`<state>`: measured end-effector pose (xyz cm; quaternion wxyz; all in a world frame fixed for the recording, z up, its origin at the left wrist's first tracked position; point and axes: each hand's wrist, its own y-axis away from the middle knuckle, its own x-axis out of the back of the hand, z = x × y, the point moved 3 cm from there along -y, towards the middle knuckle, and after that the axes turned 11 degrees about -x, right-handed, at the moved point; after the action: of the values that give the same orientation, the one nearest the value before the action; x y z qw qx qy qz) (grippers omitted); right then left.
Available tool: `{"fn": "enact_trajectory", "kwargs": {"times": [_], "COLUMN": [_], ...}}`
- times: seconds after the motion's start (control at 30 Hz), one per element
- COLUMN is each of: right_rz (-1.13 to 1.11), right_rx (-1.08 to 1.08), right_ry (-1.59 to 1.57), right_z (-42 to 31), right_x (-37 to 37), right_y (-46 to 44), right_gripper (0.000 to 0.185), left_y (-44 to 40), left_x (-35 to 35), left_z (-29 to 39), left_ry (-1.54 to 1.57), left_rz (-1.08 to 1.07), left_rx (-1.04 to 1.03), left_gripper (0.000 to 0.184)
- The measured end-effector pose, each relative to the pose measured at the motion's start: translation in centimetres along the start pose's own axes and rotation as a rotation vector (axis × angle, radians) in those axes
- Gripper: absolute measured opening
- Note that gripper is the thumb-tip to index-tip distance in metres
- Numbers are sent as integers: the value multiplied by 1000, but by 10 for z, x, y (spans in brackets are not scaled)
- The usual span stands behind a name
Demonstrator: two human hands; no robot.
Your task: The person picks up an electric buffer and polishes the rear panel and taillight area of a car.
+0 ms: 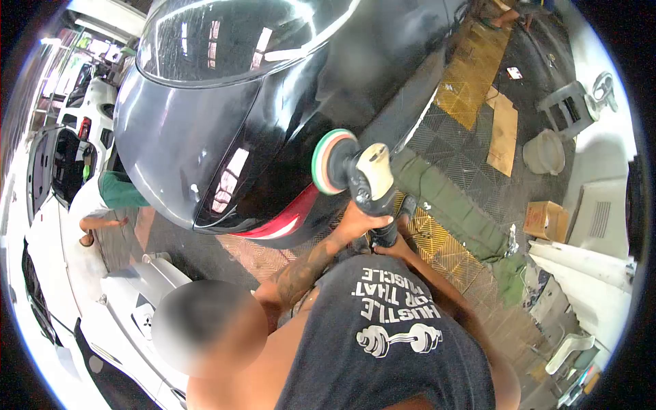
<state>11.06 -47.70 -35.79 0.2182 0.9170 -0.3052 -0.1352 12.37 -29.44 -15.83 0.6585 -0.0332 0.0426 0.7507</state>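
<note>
A polisher (pixel 372 171) with a cream and black body is held in front of my torso. Its round foam pad (pixel 333 161), with green and orange layers, faces the rear side of a glossy black car (pixel 273 123). Whether the pad touches the paint I cannot tell. My left hand (pixel 362 224), at the end of a tattooed forearm, is closed around the tool's black neck below the head. Lower down, my right hand (pixel 396 247) is wrapped about the black rear handle, its fingers partly hidden. A red tail light (pixel 287 217) lies just left of the polisher.
A crumpled green cloth (pixel 454 205) lies on the patterned floor tiles to the right. Beyond it are a cardboard sheet (pixel 503 133), a bucket (pixel 544 152), a grey stool (pixel 570 109) and a cardboard box (pixel 545 220). Another person (pixel 102 208) stands at left, near white cars (pixel 58 273).
</note>
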Motion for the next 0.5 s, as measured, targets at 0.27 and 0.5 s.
{"fn": "enact_trajectory", "kwargs": {"times": [0.27,0.5], "right_rz": [-68,51], "right_rx": [-244,19], "right_ry": [382,281], "right_z": [-25,-14], "right_x": [-40,-52], "right_y": [33,46], "right_gripper": [65,54], "left_y": [145,89], "left_x": [44,29], "left_z": [-9,-19], "left_ry": [7,102], "left_rz": [131,51], "left_rx": [75,-1], "left_gripper": [65,79]}}
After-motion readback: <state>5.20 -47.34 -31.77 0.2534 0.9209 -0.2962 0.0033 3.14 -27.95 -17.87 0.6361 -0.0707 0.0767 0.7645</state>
